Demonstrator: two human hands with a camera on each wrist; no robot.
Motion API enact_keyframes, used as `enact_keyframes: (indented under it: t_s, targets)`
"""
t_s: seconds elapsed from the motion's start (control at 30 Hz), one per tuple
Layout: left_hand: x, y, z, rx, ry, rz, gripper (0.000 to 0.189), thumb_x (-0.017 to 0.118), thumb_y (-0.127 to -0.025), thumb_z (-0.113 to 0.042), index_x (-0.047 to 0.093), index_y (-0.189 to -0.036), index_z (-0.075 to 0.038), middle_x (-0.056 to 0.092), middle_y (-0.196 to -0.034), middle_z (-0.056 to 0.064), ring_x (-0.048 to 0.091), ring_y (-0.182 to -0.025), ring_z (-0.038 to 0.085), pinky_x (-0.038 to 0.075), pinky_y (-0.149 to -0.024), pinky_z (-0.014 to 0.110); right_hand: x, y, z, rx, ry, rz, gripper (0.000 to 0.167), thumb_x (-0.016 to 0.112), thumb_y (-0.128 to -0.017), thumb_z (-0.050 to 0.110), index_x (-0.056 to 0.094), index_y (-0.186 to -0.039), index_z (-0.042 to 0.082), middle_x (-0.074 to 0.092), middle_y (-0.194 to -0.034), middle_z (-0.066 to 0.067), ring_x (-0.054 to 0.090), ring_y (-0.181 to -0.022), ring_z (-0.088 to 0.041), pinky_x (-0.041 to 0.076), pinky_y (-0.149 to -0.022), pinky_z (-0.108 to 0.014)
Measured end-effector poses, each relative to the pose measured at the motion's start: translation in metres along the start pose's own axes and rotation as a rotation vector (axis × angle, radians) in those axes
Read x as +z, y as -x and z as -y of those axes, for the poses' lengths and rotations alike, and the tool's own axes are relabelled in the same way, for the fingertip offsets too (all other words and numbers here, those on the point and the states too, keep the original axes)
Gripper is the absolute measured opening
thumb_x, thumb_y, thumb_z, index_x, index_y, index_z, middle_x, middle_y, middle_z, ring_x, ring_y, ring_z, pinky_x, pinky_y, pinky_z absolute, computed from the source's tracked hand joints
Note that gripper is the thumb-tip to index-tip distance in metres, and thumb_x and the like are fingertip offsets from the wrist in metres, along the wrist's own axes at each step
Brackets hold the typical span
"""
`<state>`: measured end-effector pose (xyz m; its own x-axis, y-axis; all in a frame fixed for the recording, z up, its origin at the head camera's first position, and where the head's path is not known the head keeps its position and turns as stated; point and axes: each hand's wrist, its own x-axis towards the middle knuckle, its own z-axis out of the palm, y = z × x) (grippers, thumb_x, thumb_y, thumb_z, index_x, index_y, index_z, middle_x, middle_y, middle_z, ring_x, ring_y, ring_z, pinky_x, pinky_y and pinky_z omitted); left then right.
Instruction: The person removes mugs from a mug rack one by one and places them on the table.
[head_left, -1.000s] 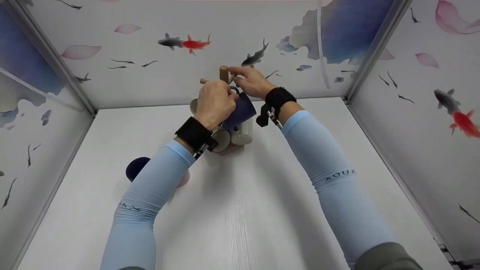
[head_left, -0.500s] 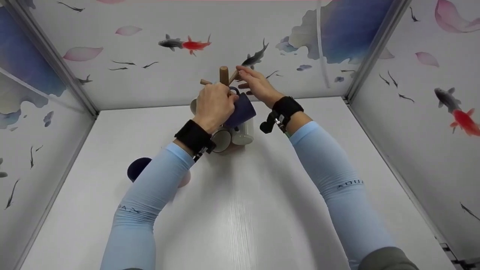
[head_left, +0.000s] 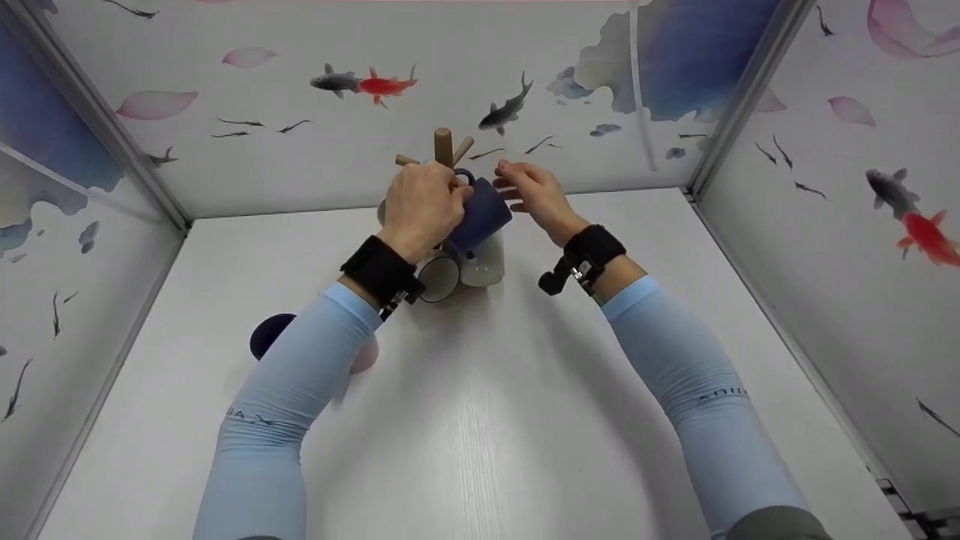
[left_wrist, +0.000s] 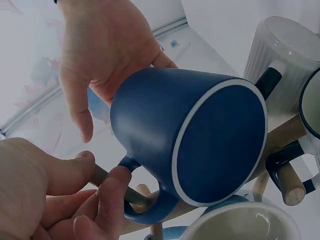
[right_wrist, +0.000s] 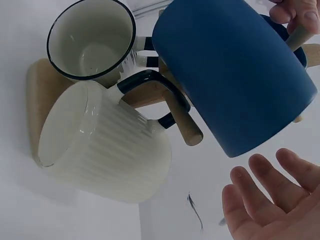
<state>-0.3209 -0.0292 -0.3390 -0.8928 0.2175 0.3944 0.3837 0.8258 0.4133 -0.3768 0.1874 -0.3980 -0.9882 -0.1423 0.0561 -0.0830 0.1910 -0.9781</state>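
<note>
A dark blue mug (head_left: 481,217) hangs tilted on a wooden mug tree (head_left: 443,147), its handle (left_wrist: 152,210) looped round a peg. My left hand (head_left: 421,206) pinches at that handle, with the thumb close by the peg's tip and the fingers curled against the handle. My right hand (head_left: 540,196) is beside the mug's right side, fingers spread and slightly bent, holding nothing. In the right wrist view, the fingertips are just off the blue mug's rim. Below hang a cream ribbed mug (right_wrist: 107,140) and a white mug with a dark rim (right_wrist: 92,40), both on pegs by dark handles.
On the white table (head_left: 465,420), a dark blue round item (head_left: 268,334) and a pink item (head_left: 366,356) are partly hidden by my left forearm. The back wall (head_left: 285,165), printed with fish, stands close behind the mug tree. Side walls close in the table.
My right hand has moved from an upper peg down and to the right, beside the blue mug. My left hand and the mug have stayed in place.
</note>
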Motion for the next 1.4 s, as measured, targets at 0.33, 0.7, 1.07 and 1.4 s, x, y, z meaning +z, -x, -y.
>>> enact_keyframes:
  t_s: [0.33, 0.7, 1.07, 1.4]
  targets:
    - [-0.003, -0.001, 0.000, -0.005, 0.006, 0.027, 0.031, 0.075, -0.109, -0.030, 0.087, -0.121, -0.004, 0.087, -0.115, 0.016, 0.084, -0.106, 0.036, 0.069, -0.091, 0.048, 0.011, 0.017, -0.014, 0.041, -0.061, 0.010, 0.067, 0.067, -0.109, 0.056, 0.058, -0.157, 0.010, 0.062, -0.160, -0.015, 0.064, -0.146, -0.035, 0.053, -0.125, -0.056]
    - [-0.001, -0.001, 0.001, 0.031, -0.021, 0.006, 0.029, 0.075, -0.109, -0.029, 0.088, -0.115, -0.004, 0.087, -0.113, 0.018, 0.084, -0.103, 0.037, 0.069, -0.087, 0.049, 0.029, 0.026, -0.039, 0.084, -0.163, 0.009, 0.076, 0.074, -0.105, 0.052, 0.052, -0.161, 0.006, 0.063, -0.159, -0.021, 0.062, -0.152, -0.036, 0.051, -0.126, -0.061]
    - [0.002, 0.001, 0.004, 0.068, -0.043, -0.030, 0.029, 0.074, -0.108, -0.028, 0.089, -0.108, -0.004, 0.087, -0.105, 0.018, 0.084, -0.098, 0.038, 0.067, -0.081, 0.051, 0.045, 0.025, -0.046, 0.110, -0.236, 0.014, 0.086, 0.074, -0.101, 0.058, 0.054, -0.162, 0.001, 0.065, -0.159, -0.020, 0.063, -0.151, -0.033, 0.044, -0.133, -0.054]
    - [0.003, 0.002, 0.003, 0.081, -0.063, -0.042, 0.029, 0.074, -0.108, -0.028, 0.088, -0.104, -0.004, 0.086, -0.101, 0.017, 0.084, -0.094, 0.038, 0.067, -0.079, 0.051, 0.052, 0.021, -0.043, 0.116, -0.336, -0.079, 0.079, 0.076, -0.101, 0.050, 0.057, -0.157, -0.002, 0.067, -0.157, -0.021, 0.065, -0.148, -0.032, 0.046, -0.132, -0.052]
